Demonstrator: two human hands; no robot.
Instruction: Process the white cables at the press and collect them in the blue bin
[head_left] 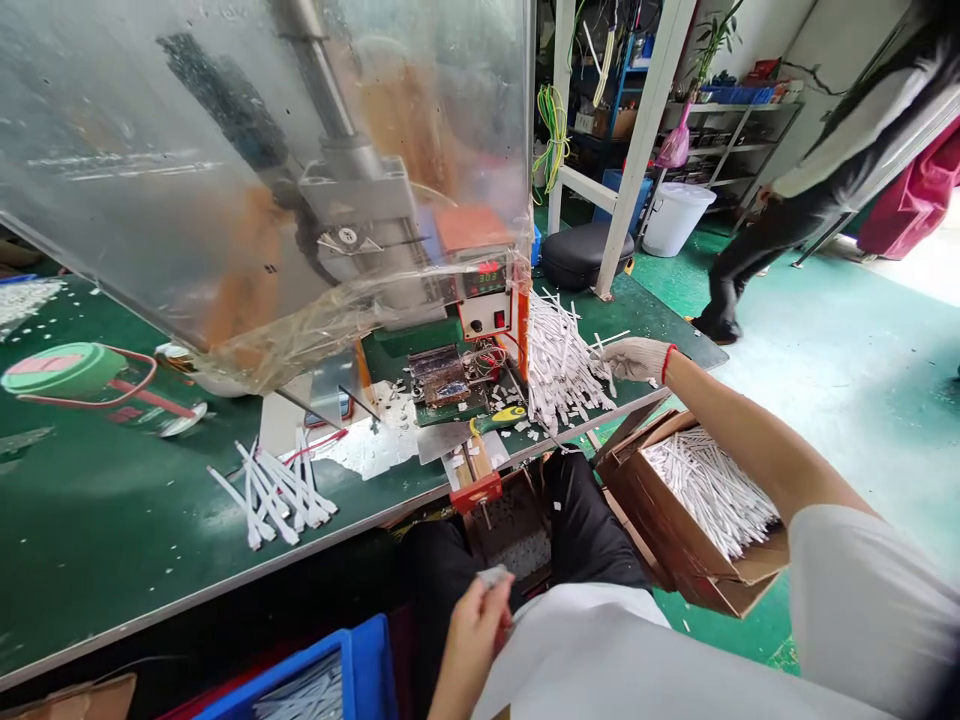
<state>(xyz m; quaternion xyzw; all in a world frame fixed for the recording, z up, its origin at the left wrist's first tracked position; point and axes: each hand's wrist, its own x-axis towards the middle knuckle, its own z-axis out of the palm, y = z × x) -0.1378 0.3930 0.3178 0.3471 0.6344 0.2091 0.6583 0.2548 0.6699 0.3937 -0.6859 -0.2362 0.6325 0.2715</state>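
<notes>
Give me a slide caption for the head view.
Gloved right hand at a heap of white strips on a green bench, bare left hand pinching a small white piece.

Two hands: one bare left hand (471,640) at six o'clock, one right hand (626,362) at three, in one white knit glove (645,356). One brown cardboard box (622,480) sits at four, one blue plastic crate (367,670) at seven, one white plastic bucket (675,220) at two (the white strips (559,365) are past counting).
</notes>
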